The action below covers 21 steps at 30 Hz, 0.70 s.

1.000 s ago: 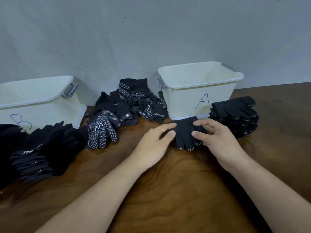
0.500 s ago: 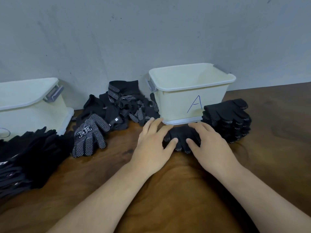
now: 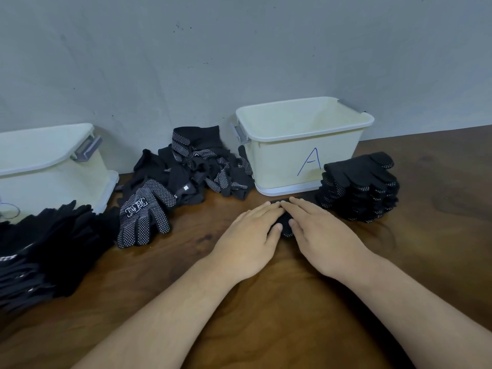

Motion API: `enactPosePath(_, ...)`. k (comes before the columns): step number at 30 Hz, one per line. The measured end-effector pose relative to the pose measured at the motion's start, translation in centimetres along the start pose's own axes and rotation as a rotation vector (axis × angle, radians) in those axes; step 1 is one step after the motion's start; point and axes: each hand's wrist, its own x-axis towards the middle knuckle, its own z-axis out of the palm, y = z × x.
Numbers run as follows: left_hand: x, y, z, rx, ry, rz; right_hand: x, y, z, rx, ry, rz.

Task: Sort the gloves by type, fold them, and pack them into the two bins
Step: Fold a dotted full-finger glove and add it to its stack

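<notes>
Fingers point(image 3: 266, 210) straight and flat on both my hands, gripping nothing, pressing a mostly hidden black glove point(image 3: 285, 228) onto the table point(image 3: 266, 302) | left hand point(image 3: 247, 241) and right hand point(image 3: 323, 239) touch at index tips | glove lies just near of bin A point(image 3: 292, 161), left of the glove stack point(image 3: 359, 187)
</notes>
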Motion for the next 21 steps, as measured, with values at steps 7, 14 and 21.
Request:
enactPosePath(7,-1.5,-0.4,-1.2,0.007,0.108,-0.067,0.1,0.2,0.1,0.006,0.01,0.0)
enactPosePath(14,-5.8,-4.7,-4.1,0.218,0.197,-0.171,-0.5,-1.9,-0.2,-0.062,0.087,-0.091)
enactPosePath(21,-11.2,-8.1,-7.5,0.404,0.318,-0.326,2.1,-7.7,1.5,-0.009,0.038,-0.269)
